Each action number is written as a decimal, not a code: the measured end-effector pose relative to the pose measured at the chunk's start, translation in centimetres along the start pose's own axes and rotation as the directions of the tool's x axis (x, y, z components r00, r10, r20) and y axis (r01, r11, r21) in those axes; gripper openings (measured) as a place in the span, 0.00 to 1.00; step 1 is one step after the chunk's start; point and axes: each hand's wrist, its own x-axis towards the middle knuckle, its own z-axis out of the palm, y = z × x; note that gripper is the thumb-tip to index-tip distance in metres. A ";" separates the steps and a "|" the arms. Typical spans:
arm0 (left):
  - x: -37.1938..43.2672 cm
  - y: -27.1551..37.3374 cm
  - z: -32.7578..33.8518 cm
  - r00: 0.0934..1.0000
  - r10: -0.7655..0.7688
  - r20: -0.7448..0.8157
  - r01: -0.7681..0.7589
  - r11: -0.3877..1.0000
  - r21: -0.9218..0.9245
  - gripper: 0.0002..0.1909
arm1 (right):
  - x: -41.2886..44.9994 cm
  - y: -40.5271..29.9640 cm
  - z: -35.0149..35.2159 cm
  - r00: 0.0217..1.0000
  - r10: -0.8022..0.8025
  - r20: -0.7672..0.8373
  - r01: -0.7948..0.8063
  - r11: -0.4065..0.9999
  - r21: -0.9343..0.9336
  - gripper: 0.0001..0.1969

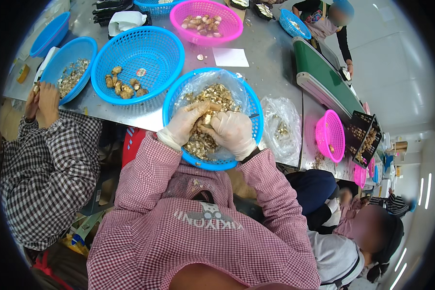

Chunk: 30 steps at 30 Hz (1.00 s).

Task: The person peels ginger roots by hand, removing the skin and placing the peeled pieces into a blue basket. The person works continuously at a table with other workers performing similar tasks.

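Note:
Both hands wear pale, thin gloves and meet over a blue plastic basket [258,125] with a clear plastic bag [239,88] inside. My left hand [185,124] grips a piece that looks like a mushroom [207,118], mostly covered by the fingers. In my right hand [233,133] is a small knife [254,116]. One dark end sticks out past the knuckles, and a short part of the blade shows beside the thumb, close to the piece. Brown and cream trimmings [217,95] fill much of the bag below the hands.
Left of my basket, another blue basket [139,34] holds several brown mushrooms [126,91]. A pink basket [206,32] stands behind. A crumpled plastic bag [282,127] lies at right, before a green conveyor belt [320,69]. A co-worker's hands [45,101] are at far left.

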 end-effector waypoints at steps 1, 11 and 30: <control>0.0 0.0 0.0 1.000 -0.016 -0.017 0.016 1.000 -0.016 0.19 | -0.1 0.0 0.1 1.000 -0.004 -0.004 0.004 1.000 -0.014 0.15; 0.3 -0.3 -0.8 0.990 -0.081 -0.116 0.078 0.996 -0.036 0.15 | 0.9 -0.1 -0.8 0.996 0.040 -0.080 -0.036 0.998 0.057 0.15; 0.4 -0.4 -0.6 0.989 -0.024 -0.143 0.024 1.000 0.003 0.16 | 0.9 0.3 -1.2 0.997 0.068 -0.029 -0.065 0.995 0.078 0.17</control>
